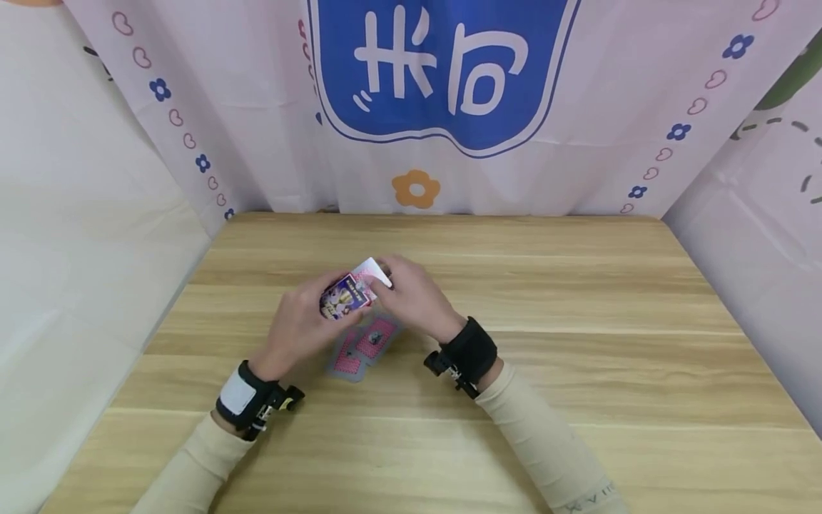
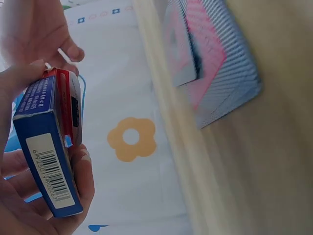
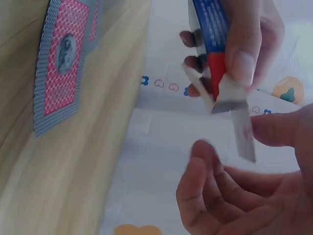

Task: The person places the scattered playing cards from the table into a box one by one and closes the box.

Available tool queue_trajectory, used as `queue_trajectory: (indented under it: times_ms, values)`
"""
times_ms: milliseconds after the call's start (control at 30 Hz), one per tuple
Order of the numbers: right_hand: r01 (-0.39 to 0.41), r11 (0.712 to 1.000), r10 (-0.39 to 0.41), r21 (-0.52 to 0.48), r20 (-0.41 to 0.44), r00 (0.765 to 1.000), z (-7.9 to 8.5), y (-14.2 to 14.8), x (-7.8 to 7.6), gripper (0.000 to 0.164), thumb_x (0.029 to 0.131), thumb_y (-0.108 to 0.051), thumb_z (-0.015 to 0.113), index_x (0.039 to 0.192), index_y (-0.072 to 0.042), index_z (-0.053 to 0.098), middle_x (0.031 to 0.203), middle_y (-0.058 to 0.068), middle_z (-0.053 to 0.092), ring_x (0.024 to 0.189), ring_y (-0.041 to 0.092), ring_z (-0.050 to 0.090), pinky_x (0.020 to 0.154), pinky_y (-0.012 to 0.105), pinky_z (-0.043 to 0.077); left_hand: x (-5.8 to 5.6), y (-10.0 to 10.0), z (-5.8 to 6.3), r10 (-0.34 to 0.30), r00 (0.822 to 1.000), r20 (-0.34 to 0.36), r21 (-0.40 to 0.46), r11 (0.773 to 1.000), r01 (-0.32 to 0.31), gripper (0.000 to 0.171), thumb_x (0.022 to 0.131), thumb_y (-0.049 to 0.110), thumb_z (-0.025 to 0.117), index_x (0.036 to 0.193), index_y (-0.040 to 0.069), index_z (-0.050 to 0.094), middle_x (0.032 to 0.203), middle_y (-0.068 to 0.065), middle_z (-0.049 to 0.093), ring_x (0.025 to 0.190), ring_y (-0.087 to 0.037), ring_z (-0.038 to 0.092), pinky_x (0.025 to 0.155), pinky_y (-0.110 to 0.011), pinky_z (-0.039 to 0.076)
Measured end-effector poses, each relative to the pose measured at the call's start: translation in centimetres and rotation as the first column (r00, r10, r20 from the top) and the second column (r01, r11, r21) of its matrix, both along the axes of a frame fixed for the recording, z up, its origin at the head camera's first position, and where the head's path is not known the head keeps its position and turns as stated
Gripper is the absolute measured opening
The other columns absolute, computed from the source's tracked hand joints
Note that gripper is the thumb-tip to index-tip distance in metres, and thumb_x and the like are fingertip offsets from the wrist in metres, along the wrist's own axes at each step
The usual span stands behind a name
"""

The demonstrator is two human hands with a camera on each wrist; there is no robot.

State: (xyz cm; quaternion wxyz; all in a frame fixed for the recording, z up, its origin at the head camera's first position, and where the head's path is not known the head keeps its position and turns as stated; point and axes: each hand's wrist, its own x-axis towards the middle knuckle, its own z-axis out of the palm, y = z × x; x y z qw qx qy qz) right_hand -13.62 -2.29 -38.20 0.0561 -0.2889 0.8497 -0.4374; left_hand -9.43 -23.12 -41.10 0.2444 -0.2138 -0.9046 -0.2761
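My left hand (image 1: 297, 323) grips a blue and red playing-card box (image 1: 344, 298) above the table, fingers and thumb on its sides. A barcode shows on the blue end of the box (image 2: 44, 161) in the left wrist view. At its other end the box stands open, with a white flap (image 3: 243, 134) sticking out. My right hand (image 1: 417, 296) is at that end, thumb tip against the flap, the other fingers loosely bent and apart from it. Below the hands, playing cards (image 1: 376, 338) with pink patterned backs and grey borders lie overlapping on the table.
The wooden table (image 1: 546, 371) stretches out around the hands. Behind it hangs a white curtain (image 1: 257, 143) with a blue emblem and an orange flower (image 1: 416, 188). A pale cloth wall (image 1: 83, 214) stands along the left side.
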Motion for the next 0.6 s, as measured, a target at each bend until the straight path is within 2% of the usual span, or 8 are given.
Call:
queue_trajectory:
  times_ms: [100, 200, 267, 333, 400, 467, 533, 600]
  values:
    - [-0.085, 0.995, 0.090, 0.052, -0.091, 0.992, 0.3, -0.4, 0.2, 0.030, 0.110, -0.028, 0.054, 0.127, -0.006, 0.068, 0.103, 0.005, 0.070, 0.088, 0.015, 0.063, 0.073, 0.026, 0.052, -0.8, -0.1, 1.3, -0.016, 1.000, 0.015, -0.037, 0.999, 0.017, 0.066, 0.078, 0.027, 0.093, 0.129, -0.005, 0.067, 0.110, -0.021, 0.077, 0.086, -0.028, 0.075, 0.069, -0.040, 0.060]
    - [-0.166, 0.986, 0.167, 0.022, -0.052, 0.985, 0.1, -0.6, 0.1, 0.036, 0.113, -0.033, 0.044, 0.129, -0.009, 0.067, 0.111, 0.005, 0.069, 0.099, 0.017, 0.064, 0.084, 0.031, 0.054, -1.6, -0.5, 3.1, -0.071, 0.994, 0.084, -0.097, 0.992, 0.079, 0.061, 0.079, 0.023, 0.092, 0.127, -0.004, 0.068, 0.108, -0.020, 0.077, 0.087, -0.028, 0.075, 0.071, -0.040, 0.061]
    - [-0.141, 0.990, 0.141, -0.012, 0.015, 0.990, -0.2, -0.5, -0.1, 0.046, 0.115, -0.040, 0.036, 0.133, -0.011, 0.066, 0.122, 0.007, 0.070, 0.109, 0.018, 0.065, 0.094, 0.036, 0.055, -2.1, -0.9, 4.3, -0.102, 0.982, 0.158, -0.136, 0.983, 0.124, 0.060, 0.079, 0.026, 0.093, 0.126, -0.002, 0.068, 0.107, -0.017, 0.077, 0.087, -0.025, 0.074, 0.072, -0.038, 0.061]
    - [-0.089, 0.996, 0.089, -0.016, 0.073, 0.993, -0.6, -0.2, -0.3, 0.052, 0.116, -0.042, 0.030, 0.129, -0.011, 0.069, 0.122, 0.009, 0.071, 0.109, 0.020, 0.065, 0.095, 0.040, 0.055, -2.4, -1.3, 5.2, -0.120, 0.963, 0.240, -0.164, 0.973, 0.162, 0.058, 0.080, 0.030, 0.092, 0.125, 0.002, 0.067, 0.104, -0.013, 0.077, 0.087, -0.021, 0.074, 0.072, -0.035, 0.061]
    - [-0.061, 0.996, 0.057, 0.059, 0.071, 0.996, -1.2, 0.0, -0.5, 0.053, 0.116, -0.040, 0.032, 0.112, -0.007, 0.073, 0.107, 0.010, 0.071, 0.095, 0.018, 0.066, 0.086, 0.036, 0.055, -2.5, -1.6, 5.7, -0.121, 0.942, 0.312, -0.179, 0.967, 0.183, 0.060, 0.081, 0.035, 0.092, 0.126, 0.004, 0.067, 0.103, -0.010, 0.077, 0.086, -0.018, 0.073, 0.072, -0.032, 0.061]
    - [-0.054, 0.981, 0.044, 0.186, 0.056, 0.997, -1.9, 0.0, -0.6, 0.046, 0.114, -0.037, 0.042, 0.092, -0.006, 0.068, 0.083, 0.006, 0.064, 0.072, 0.015, 0.058, 0.068, 0.030, 0.049, -2.5, -1.9, 6.0, -0.101, 0.926, 0.363, -0.195, 0.964, 0.181, 0.062, 0.082, 0.039, 0.091, 0.127, 0.006, 0.065, 0.101, -0.008, 0.076, 0.084, -0.016, 0.072, 0.070, -0.030, 0.060]
    - [-0.067, 0.944, 0.062, 0.324, 0.025, 0.998, -2.5, -0.1, -0.7, 0.042, 0.110, -0.034, 0.054, 0.076, -0.010, 0.059, 0.070, 0.000, 0.051, 0.060, 0.014, 0.048, 0.056, 0.027, 0.040, -2.6, -1.8, 6.0, -0.093, 0.916, 0.391, -0.201, 0.962, 0.184, 0.063, 0.083, 0.042, 0.090, 0.129, 0.008, 0.064, 0.102, -0.008, 0.076, 0.085, -0.016, 0.072, 0.071, -0.030, 0.059]
    - [-0.061, 0.894, 0.062, 0.444, 0.012, 0.998, -3.2, -0.2, -0.6, 0.041, 0.103, -0.038, 0.066, 0.073, -0.013, 0.054, 0.071, -0.001, 0.048, 0.061, 0.014, 0.045, 0.052, 0.027, 0.036, -2.7, -1.7, 6.0, -0.090, 0.911, 0.402, -0.203, 0.962, 0.184, 0.064, 0.083, 0.044, 0.089, 0.130, 0.008, 0.063, 0.103, -0.007, 0.076, 0.086, -0.016, 0.072, 0.071, -0.031, 0.060]
